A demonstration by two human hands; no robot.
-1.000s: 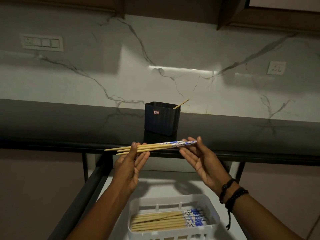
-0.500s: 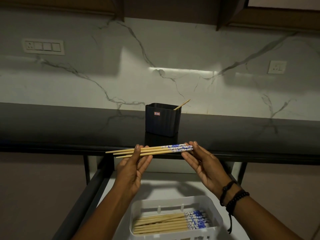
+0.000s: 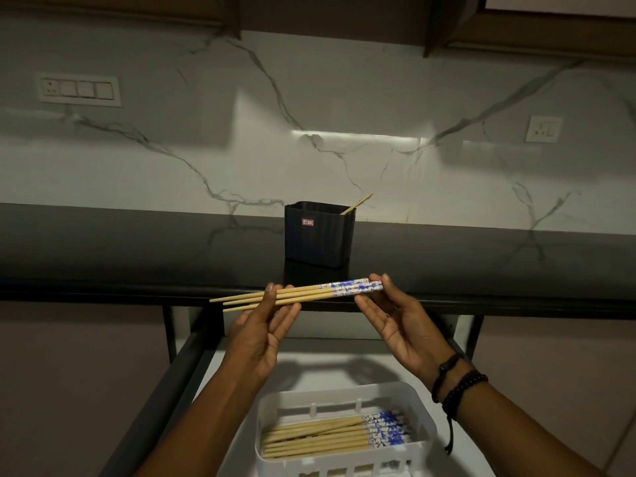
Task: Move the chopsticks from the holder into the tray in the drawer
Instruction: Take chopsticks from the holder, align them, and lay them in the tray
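Observation:
A small bundle of wooden chopsticks (image 3: 309, 293) with blue-and-white patterned ends lies level between my hands, above the counter's front edge. My left hand (image 3: 263, 325) grips the plain ends with the thumb over them. My right hand (image 3: 395, 315) holds the patterned ends at the fingertips. The dark holder (image 3: 319, 235) stands on the counter just behind, with one chopstick (image 3: 358, 203) leaning out of its right corner. Below, the white tray (image 3: 426, 421) in the open drawer holds several chopsticks (image 3: 320, 438) lying side by side.
The black countertop (image 3: 137, 249) runs across the view under a marble wall. The open drawer's dark left rail (image 3: 161, 387) slants down to the left. Wall sockets (image 3: 81, 90) sit at left and right.
Both hands have lowered the bundle slightly, from in front of the holder down to the counter's edge. The chopsticks stay level and gripped the same way.

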